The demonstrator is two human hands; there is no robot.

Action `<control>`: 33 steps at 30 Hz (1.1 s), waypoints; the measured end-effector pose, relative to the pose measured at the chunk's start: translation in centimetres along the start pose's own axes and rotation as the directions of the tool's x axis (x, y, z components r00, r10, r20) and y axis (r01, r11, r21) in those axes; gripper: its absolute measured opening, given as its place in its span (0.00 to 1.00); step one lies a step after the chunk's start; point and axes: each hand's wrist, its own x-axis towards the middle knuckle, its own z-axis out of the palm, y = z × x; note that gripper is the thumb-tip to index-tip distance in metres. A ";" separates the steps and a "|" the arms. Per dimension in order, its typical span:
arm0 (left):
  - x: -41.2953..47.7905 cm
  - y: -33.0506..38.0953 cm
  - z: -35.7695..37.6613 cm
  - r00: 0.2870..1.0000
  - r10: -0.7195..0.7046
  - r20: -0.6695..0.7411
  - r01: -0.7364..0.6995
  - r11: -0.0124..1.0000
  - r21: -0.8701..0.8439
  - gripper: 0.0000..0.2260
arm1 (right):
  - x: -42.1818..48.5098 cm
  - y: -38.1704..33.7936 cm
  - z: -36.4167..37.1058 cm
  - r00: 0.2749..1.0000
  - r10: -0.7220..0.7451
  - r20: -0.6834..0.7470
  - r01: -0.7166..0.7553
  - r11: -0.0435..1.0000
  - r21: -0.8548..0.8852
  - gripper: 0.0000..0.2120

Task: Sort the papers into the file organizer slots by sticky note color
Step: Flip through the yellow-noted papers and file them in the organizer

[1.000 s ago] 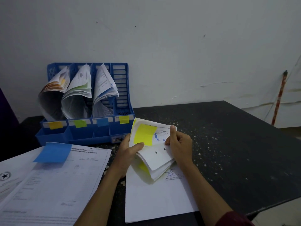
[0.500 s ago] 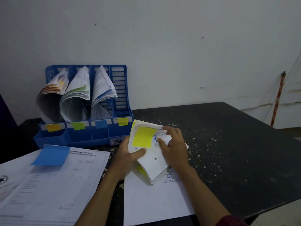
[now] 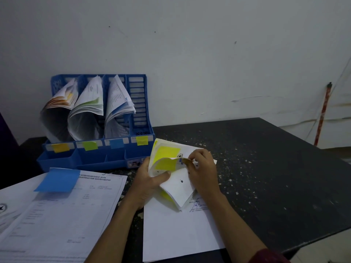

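A blue file organizer point(image 3: 95, 156) stands at the back left with four slots, labelled orange, green, blue and yellow. Curled papers fill the first three slots; the yellow-labelled slot point(image 3: 139, 111) holds none. Both hands hold a folded bundle of papers with yellow sticky notes point(image 3: 165, 156) just right of the organizer's front. My left hand point(image 3: 150, 181) grips the bundle's left side, thumb on top. My right hand point(image 3: 203, 171) pinches and curls the top sheet's edge. Under the bundle lies a white sheet point(image 3: 174, 230). A paper with a blue sticky note point(image 3: 58, 180) lies at the left.
The dark speckled table point(image 3: 266, 168) stretches to the right, its edge running down the right side. A white wall rises behind. A red stick point(image 3: 322, 112) leans against the wall at the far right.
My right hand has moved onto the bundle's top and folded the top sheet over, exposing a second yellow note beneath. The left hand keeps its grip.
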 end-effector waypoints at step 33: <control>-0.5 1.1 0.1 0.997 -0.076 0.013 0.076 0.993 -0.089 0.19 | 0.5 -0.9 -0.7 0.945 0.314 0.087 -0.326 0.917 0.229 0.24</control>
